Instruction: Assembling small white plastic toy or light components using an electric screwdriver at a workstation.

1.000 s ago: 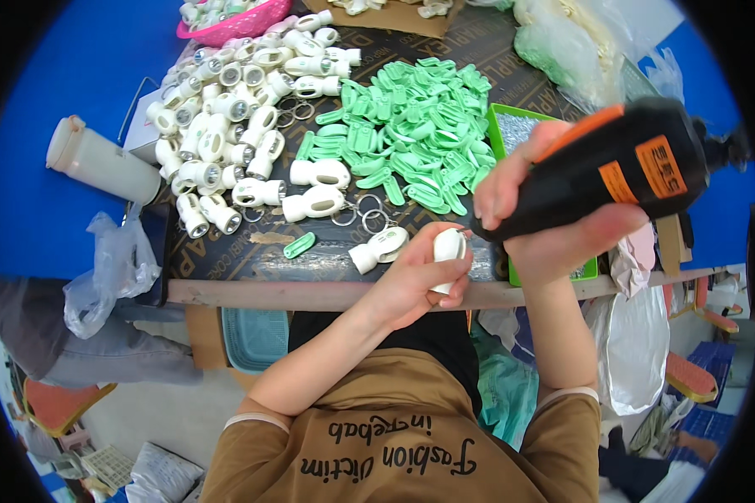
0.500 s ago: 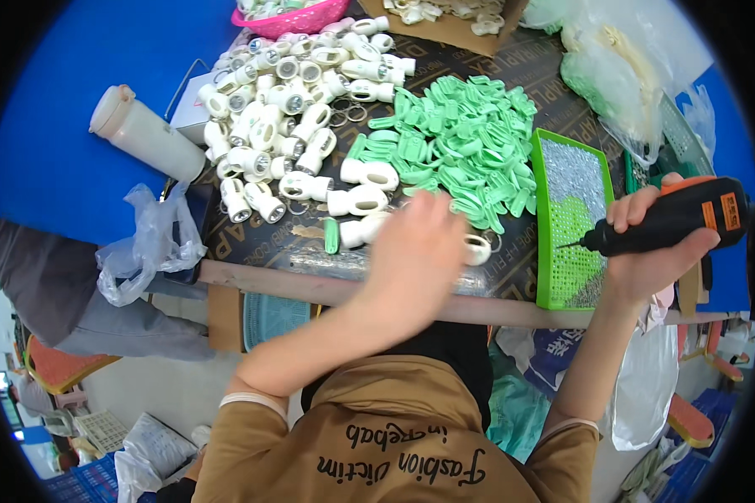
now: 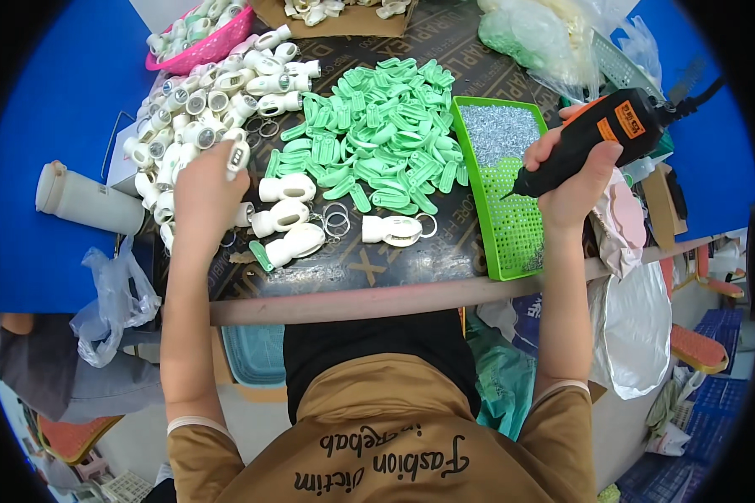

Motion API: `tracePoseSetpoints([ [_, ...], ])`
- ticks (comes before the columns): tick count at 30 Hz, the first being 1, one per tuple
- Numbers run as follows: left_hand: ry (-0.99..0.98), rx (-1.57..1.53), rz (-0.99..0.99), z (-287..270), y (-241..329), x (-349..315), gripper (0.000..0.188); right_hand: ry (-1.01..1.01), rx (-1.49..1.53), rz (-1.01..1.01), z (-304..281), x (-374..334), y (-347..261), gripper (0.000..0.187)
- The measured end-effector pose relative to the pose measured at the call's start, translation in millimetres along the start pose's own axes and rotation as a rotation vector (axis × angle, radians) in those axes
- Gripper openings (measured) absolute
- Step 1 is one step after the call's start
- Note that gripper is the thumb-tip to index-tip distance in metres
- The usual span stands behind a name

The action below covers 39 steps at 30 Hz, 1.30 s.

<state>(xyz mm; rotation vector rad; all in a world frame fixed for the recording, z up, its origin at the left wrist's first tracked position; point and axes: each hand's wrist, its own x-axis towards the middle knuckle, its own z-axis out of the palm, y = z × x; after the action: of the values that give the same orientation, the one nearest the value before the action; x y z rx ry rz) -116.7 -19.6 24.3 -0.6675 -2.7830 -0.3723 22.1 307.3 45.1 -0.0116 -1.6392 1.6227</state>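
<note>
My left hand (image 3: pixel 205 189) reaches to the pile of small white flashlights (image 3: pixel 195 102) at the left. Its fingers are closed on one white flashlight (image 3: pixel 238 157), partly covered by the hand. In my right hand (image 3: pixel 572 186) is a black electric screwdriver (image 3: pixel 600 141), its thin bit pointing left over the green tray (image 3: pixel 494 243) of small silver screws (image 3: pixel 499 130). Between the hands lies a heap of light green plastic covers (image 3: pixel 377 126). Nearer me are several white flashlights, one with a green cover (image 3: pixel 261 256) at its end, and another flashlight (image 3: pixel 392 230) with a metal ring.
A pink basket (image 3: pixel 214 42) of flashlights and a cardboard box (image 3: pixel 335 25) stand at the back. To the left are a white bottle (image 3: pixel 92 201) and a plastic bag (image 3: pixel 117 302). Clear bags (image 3: pixel 528 42) lie at the back right. The table's front edge (image 3: pixel 377 302) runs before me.
My left hand has gone from the near middle of the table to the flashlight pile at the left and closed on a flashlight. The right hand keeps the screwdriver. The whole view has shifted.
</note>
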Motion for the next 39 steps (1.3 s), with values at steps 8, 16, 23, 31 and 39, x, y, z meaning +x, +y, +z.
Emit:
tracePoseSetpoints([
  [8,-0.460,-1.906,-0.279,-25.3,68.4,-42.5,0.040,0.022,-0.018,0.022,-1.6,-2.3,2.5,0.071],
  [16,-0.852,-2.279,-0.462,33.1,141.3,-92.4,0.039,-0.002,-0.029,0.021,-1.6,-4.0,3.5,0.072],
  [23,-0.875,-2.310,-0.443,39.7,143.4,-92.4,0.043,-0.019,-0.030,0.021,2.6,-3.5,0.6,0.075],
  [31,-0.916,-2.305,-0.447,43.6,143.2,-91.7,0.043,-0.199,0.233,0.092,42.6,-5.6,-53.4,0.085],
  [39,-0.920,-2.342,-0.448,43.3,142.7,-91.9,0.038,-0.377,0.454,0.168,80.9,-14.8,-53.0,0.089],
])
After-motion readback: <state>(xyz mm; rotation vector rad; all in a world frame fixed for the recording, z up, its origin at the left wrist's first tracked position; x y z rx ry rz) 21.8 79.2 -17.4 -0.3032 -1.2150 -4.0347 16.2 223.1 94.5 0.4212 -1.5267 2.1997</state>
